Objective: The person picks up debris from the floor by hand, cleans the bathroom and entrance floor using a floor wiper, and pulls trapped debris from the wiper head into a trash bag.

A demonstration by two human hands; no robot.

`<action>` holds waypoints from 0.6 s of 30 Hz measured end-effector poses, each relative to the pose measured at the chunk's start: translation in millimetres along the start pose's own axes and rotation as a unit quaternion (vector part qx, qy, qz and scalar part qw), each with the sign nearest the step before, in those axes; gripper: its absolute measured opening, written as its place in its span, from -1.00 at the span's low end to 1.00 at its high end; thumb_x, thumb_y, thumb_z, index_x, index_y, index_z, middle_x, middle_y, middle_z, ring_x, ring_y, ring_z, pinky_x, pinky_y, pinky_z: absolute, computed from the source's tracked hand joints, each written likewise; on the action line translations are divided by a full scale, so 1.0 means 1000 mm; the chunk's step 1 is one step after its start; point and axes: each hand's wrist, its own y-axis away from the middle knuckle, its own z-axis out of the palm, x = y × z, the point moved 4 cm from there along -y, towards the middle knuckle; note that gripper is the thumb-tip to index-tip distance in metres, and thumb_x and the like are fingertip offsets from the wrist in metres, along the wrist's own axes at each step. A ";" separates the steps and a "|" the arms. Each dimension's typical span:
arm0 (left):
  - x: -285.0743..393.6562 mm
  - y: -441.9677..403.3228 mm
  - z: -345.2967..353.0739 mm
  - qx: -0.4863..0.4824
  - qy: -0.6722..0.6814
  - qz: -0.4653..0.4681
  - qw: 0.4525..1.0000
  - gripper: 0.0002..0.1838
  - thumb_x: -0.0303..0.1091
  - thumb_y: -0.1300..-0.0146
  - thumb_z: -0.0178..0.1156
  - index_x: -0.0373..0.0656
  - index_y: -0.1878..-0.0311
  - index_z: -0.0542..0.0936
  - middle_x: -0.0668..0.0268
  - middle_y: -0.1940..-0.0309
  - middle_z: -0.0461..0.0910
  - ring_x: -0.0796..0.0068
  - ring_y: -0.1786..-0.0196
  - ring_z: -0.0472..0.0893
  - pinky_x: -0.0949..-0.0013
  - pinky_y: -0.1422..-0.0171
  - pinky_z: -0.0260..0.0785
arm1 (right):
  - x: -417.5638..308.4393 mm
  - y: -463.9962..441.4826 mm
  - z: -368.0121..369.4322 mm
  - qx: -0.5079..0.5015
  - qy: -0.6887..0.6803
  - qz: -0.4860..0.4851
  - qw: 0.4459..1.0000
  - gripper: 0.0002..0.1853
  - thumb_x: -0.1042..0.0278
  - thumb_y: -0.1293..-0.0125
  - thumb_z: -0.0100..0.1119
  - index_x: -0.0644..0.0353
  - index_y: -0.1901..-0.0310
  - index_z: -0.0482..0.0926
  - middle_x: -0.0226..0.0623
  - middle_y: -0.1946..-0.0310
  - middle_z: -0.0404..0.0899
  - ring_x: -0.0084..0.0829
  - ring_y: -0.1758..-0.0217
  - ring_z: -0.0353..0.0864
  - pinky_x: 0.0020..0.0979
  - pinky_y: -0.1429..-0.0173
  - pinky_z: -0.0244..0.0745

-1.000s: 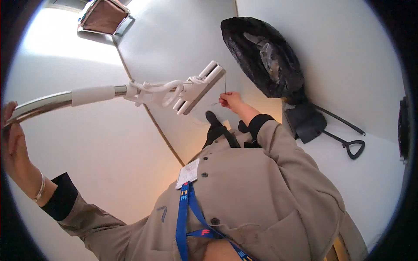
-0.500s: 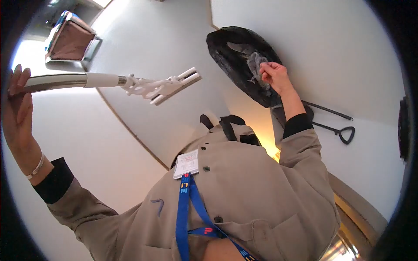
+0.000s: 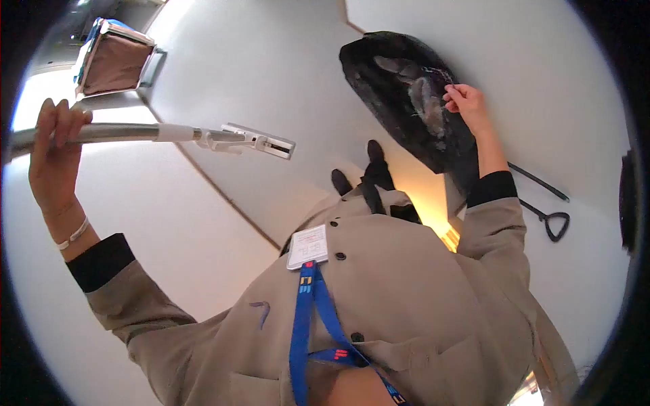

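Observation:
My left hand [image 3: 57, 152] is closed around the silver pole of a mop [image 3: 118, 132], its fingers over the top. The mop has a white collar and a narrow white head [image 3: 261, 141] that hangs off the floor with no cloth on it. My right hand [image 3: 468, 108] is held over a black garbage bag [image 3: 379, 84], fingers curled together in a pinch. Grey fluffy clumps [image 3: 425, 101] lie in the bag just beside the fingertips. Whether anything stays between those fingers is too small to make out.
A black handle with a loop end [image 3: 556, 227] and a dark rod [image 3: 539, 181] stick out past my right forearm. At the upper left stands a cart with a brown bag [image 3: 120, 62]. White walls flank the grey floor [image 3: 250, 68]; my shoes [image 3: 342, 181] are below.
The mop head has turned and now shows at a different angle. The grey clump that was at my right fingertips now appears lower in the bag, beside them. My view has shifted slightly.

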 end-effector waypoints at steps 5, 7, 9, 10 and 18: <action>0.009 0.054 -0.075 0.199 0.178 0.080 0.960 -0.59 -0.05 -0.35 0.02 0.03 0.58 0.20 0.51 0.73 0.03 0.60 0.57 0.01 0.43 0.28 -0.01 | 0.072 -0.004 0.001 0.102 0.457 -0.187 0.863 -0.55 0.29 -0.21 0.16 0.32 -0.11 0.44 -0.15 0.19 0.60 -0.14 0.09 0.61 -0.21 0.01 0.51; -0.005 0.022 -0.102 0.301 0.106 0.099 0.943 -0.56 -0.02 -0.35 0.00 0.02 0.59 0.17 0.50 0.73 0.02 0.58 0.58 0.03 0.41 0.29 0.01 | 0.066 -0.073 0.044 0.024 0.431 -0.099 0.897 -0.62 0.29 -0.18 0.16 0.22 -0.03 0.52 -0.09 0.11 0.57 -0.03 -0.05 0.52 -0.13 -0.12 0.42; 0.019 0.049 -0.109 0.139 0.173 0.108 0.969 -0.56 0.01 -0.36 -0.05 0.00 0.57 0.20 0.48 0.76 0.01 0.57 0.59 0.04 0.40 0.29 0.03 | 0.078 -0.057 0.055 -0.057 0.448 -0.061 0.890 -0.68 0.29 -0.18 0.14 0.18 0.04 0.57 -0.09 0.10 0.58 -0.06 -0.03 0.53 -0.15 -0.11 0.43; 0.025 0.049 -0.106 0.182 0.163 0.120 0.962 -0.56 0.04 -0.36 -0.08 -0.03 0.55 0.21 0.45 0.79 0.03 0.56 0.62 0.05 0.39 0.31 0.04 | 0.061 -0.049 0.071 -0.091 0.412 -0.012 0.906 -0.75 0.29 -0.18 0.12 0.14 0.13 0.61 -0.06 0.09 0.58 -0.08 -0.02 0.54 -0.16 -0.12 0.42; 0.037 0.097 -0.148 0.239 0.134 0.158 0.949 -0.64 -0.01 -0.30 -0.14 -0.05 0.49 0.18 0.39 0.81 0.09 0.53 0.70 0.10 0.30 0.34 0.05 | 0.077 -0.023 0.317 -0.409 -0.052 0.040 0.910 -0.53 0.21 -0.16 0.23 0.21 -0.10 0.51 -0.20 0.04 0.57 -0.41 0.32 0.59 -0.39 0.25 0.53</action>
